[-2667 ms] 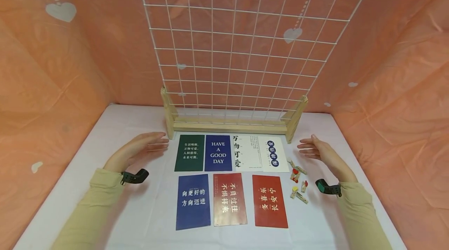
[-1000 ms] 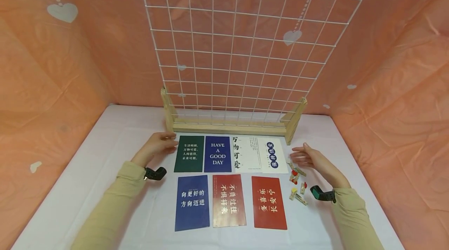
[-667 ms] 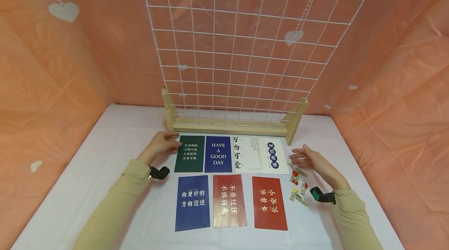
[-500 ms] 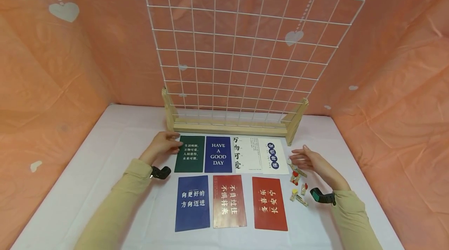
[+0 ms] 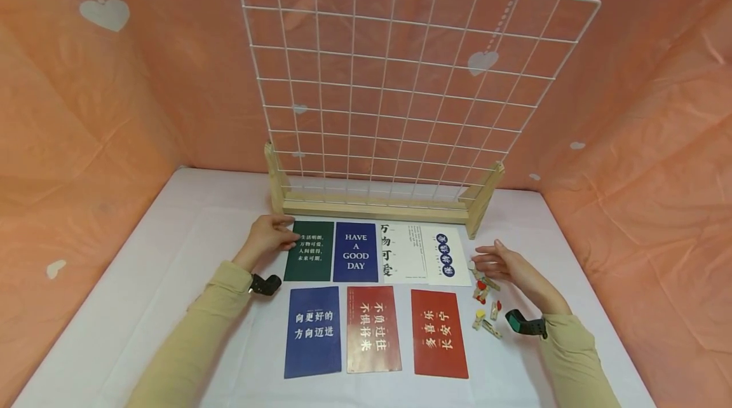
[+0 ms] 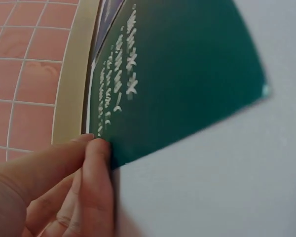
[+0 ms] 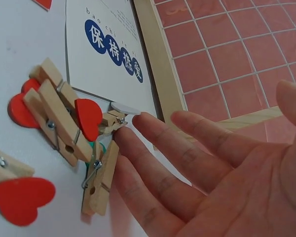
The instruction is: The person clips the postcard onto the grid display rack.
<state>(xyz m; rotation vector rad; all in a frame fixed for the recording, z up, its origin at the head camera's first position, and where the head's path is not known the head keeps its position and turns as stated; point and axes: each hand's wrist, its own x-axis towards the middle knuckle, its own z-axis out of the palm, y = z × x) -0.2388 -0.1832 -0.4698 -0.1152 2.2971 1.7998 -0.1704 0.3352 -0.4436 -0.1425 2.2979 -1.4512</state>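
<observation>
My left hand [image 5: 266,240] is at the left edge of a dark green card [image 5: 309,262] with white characters. In the left wrist view, thumb and index fingertips come together on the edge of that card, pinching it near a corner. Beside it lies a blue card [image 5: 356,267] reading HAVE A GOOD DAY. My right hand [image 5: 509,266] is spread, palm showing in the right wrist view, its fingertips right at a small pile of wooden clothespins [image 7: 59,118] with red heart ornaments. Nothing is between those fingers. A white card with blue circles [image 5: 455,262] lies just left of them.
Behind the cards stands a white wire grid [image 5: 394,84] in a wooden base [image 5: 374,210]. Nearer the front lie another blue card [image 5: 312,357], a pinkish-red card [image 5: 366,360] and a red card [image 5: 440,365] on the white tabletop [image 5: 240,370]. Orange cloth [image 5: 74,109] hangs around.
My left hand has moved right, from beside the green card onto its left edge. The right hand has come slightly left and nearer to the clothespins, then stayed there. The cards lie as before.
</observation>
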